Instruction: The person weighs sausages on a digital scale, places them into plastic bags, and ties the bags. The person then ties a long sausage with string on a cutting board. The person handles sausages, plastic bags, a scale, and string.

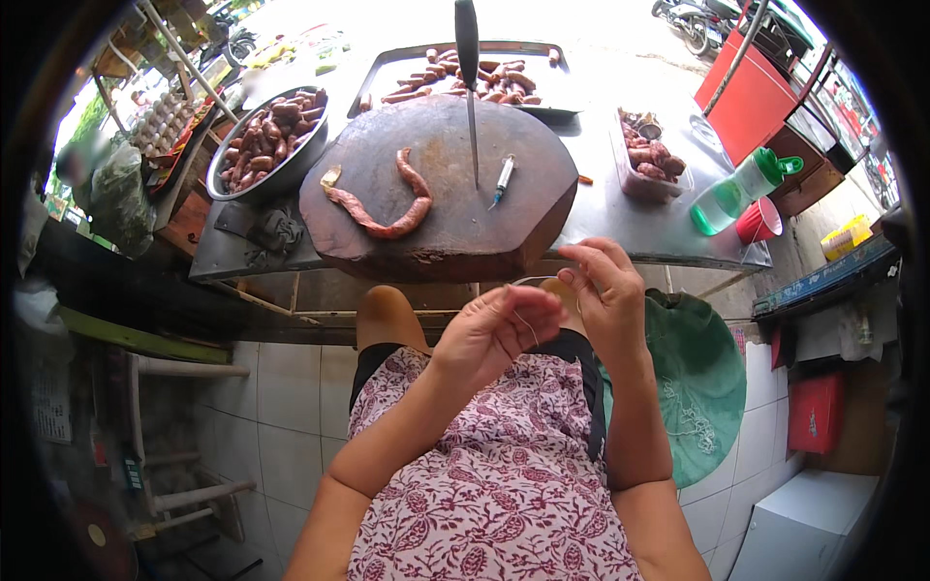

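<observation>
In front of me, both hands are raised above my lap, just short of the chopping block. A thin white string (pixel 526 324) runs across the palm of my left hand (pixel 496 329), whose fingers are bent together around it. My right hand (pixel 610 290) pinches part of the same string between thumb and fingers. On the thick round wooden block (pixel 465 218) lies a curved raw sausage (pixel 380 215), tied off pale at one end. A knife (pixel 472 107) stands point down in the wood. Beside it rests a small syringe (pixel 502 180) with a blue-green tip.
A metal basin (pixel 228 191) of sausages stands left; a tray (pixel 562 53) of sausages lies behind the block. To the right are a plastic container (pixel 647 191) of sausages, a green-lidded bottle (pixel 728 203) and a red cup (pixel 759 221). A dark cloth (pixel 276 232) lies near the table edge.
</observation>
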`<move>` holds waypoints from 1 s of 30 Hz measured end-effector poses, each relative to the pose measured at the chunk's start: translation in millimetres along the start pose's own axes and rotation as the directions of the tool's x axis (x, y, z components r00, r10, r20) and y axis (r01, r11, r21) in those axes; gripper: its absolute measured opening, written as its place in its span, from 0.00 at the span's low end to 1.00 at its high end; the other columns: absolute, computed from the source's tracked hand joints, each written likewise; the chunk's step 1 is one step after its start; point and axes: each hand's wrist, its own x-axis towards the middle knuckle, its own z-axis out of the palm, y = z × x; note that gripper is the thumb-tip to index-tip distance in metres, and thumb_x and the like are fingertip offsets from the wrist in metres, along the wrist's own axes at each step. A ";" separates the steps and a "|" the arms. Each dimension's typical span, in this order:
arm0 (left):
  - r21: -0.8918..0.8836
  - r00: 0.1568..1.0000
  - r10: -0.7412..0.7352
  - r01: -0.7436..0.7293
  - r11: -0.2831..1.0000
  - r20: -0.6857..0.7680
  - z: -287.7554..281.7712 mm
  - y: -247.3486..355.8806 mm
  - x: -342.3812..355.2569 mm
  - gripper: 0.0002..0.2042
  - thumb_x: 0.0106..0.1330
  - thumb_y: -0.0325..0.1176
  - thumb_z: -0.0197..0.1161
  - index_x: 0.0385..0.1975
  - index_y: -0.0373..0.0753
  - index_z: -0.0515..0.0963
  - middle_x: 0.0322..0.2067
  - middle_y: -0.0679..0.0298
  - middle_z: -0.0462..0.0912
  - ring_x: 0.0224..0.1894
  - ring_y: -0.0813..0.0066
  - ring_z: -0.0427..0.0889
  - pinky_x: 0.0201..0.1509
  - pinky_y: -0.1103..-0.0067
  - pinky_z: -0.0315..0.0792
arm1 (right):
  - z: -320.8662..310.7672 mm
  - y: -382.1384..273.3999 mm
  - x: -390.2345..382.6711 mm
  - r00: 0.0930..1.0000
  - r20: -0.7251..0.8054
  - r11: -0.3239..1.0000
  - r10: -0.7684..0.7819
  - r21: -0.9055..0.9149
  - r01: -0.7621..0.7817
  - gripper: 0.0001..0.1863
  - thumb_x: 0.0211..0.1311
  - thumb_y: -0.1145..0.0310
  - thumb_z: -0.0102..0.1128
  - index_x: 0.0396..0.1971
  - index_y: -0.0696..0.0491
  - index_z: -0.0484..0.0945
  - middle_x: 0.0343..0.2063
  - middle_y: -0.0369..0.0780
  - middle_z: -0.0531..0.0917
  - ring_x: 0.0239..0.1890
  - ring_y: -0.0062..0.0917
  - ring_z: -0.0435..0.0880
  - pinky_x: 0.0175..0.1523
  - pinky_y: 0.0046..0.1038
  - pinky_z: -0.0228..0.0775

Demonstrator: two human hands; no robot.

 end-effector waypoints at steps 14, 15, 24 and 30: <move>0.149 0.963 0.222 -0.199 0.969 -0.153 -28.0 -20.3 1.9 0.21 0.73 0.44 0.53 0.55 0.35 0.77 0.67 0.61 0.65 0.70 0.70 0.61 0.68 0.73 0.62 | 68.0 33.2 -64.2 0.964 0.116 0.903 0.239 0.338 -0.265 0.05 0.57 0.80 0.65 0.34 0.63 0.82 0.35 0.37 0.80 0.36 0.19 0.79 0.40 0.19 0.74; 0.125 0.960 0.222 -0.203 0.971 -0.171 -28.9 -20.7 2.3 0.20 0.73 0.43 0.53 0.54 0.35 0.77 0.66 0.60 0.67 0.69 0.68 0.63 0.68 0.72 0.63 | 66.2 33.0 -65.2 0.954 0.135 0.875 0.267 0.381 -0.299 0.04 0.57 0.81 0.64 0.33 0.63 0.81 0.34 0.38 0.80 0.35 0.19 0.79 0.40 0.20 0.73; -0.105 0.994 0.000 -0.011 0.994 -0.107 -19.6 -1.6 -9.9 0.15 0.76 0.42 0.49 0.36 0.37 0.77 0.23 0.69 0.73 0.24 0.81 0.68 0.30 0.82 0.65 | 29.4 -2.5 -50.8 0.999 0.023 1.000 -0.030 0.006 0.029 0.03 0.64 0.81 0.57 0.30 0.60 0.78 0.34 0.39 0.82 0.39 0.21 0.79 0.46 0.22 0.71; 0.378 0.926 -0.378 0.347 0.858 0.009 -17.2 3.8 -11.4 0.19 0.79 0.47 0.42 0.32 0.41 0.71 0.18 0.65 0.77 0.11 0.88 0.60 0.13 0.88 0.54 | 31.6 14.5 -41.6 0.840 0.244 0.781 0.484 0.313 -0.541 0.06 0.69 0.76 0.54 0.32 0.58 0.78 0.30 0.35 0.82 0.31 0.16 0.77 0.38 0.17 0.69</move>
